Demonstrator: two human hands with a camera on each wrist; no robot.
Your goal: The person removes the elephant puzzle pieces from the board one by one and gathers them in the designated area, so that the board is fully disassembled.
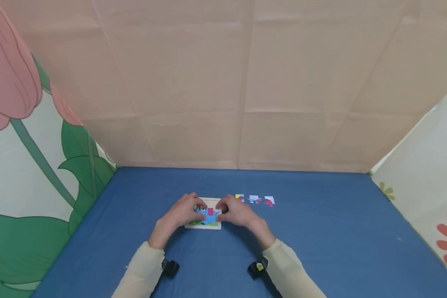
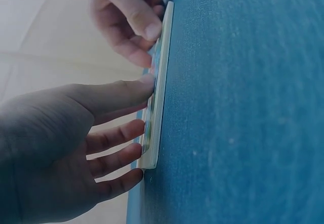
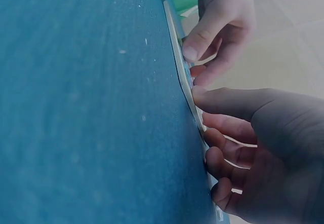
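Two hands met over a single puzzle board, which lay flat on the blue worktop directly in front of the person. The governing relation was as follows: the puzzle board (image 1: 205, 227) sat between the left hand (image 1: 180, 212) and the right hand (image 1: 239, 212), with both in contact and neither appreciably nearer. In the head view its longer side appeared to run left to right, although the left hand covered part of that end. A row of three loose pieces (image 1: 254, 199) lay on the worktop (image 1: 328, 231) beyond and to the right of the board; the right hand was the nearer to these. Left-hand pose: palm turned inward, forearm angled in from the lower left, thumb extended onto the printed picture (image 1: 210, 212), remaining fingers spread along the board. Right-hand pose: forearm angled in from the lower right, thumb tip against the right-hand edge, fingers lightly bent beside it. Each grip was unclenched, thumb and forefinger parted, with fingertips resting on the board rather than closed around it. Whether any seated piece was under pressure could not be determined. Both forearms carried a black wrist device (image 1: 171, 269) near the sleeve cuff.
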